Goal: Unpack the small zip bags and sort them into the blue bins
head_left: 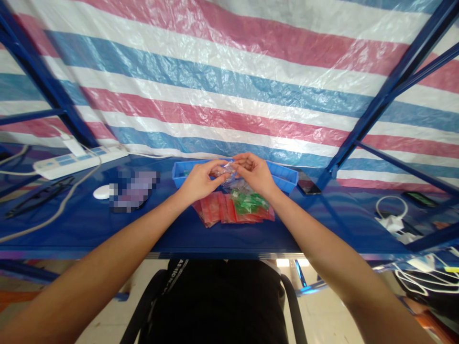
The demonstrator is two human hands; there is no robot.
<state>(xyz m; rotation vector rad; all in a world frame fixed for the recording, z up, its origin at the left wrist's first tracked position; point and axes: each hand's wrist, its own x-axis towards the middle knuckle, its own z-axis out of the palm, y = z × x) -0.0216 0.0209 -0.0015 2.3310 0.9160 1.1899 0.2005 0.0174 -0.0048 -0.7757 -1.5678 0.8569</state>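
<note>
A small clear plastic bag [228, 168] is pinched between my two hands, above the middle of a long blue tray [285, 177]. My left hand [201, 180] grips the bag from the left, thumb against fingers. From the other side my right hand [254, 173] holds it with bent fingers. What the bag contains is too small to make out. Just below my hands, red-edged plastic bags [213, 210] lie in an overlapping row on the blue table. Green bags [249, 202] rest on top of their right part. My hands hide the tray's middle.
On the left are a white power strip [81, 161] with cables, black glasses [39, 195], a white oval object [103, 192] and a blurred-out item [136, 191]. A phone [307, 183] lies right of the tray, and a white charger [391, 222] farther right. Blue metal posts [389, 91] flank a striped sheet.
</note>
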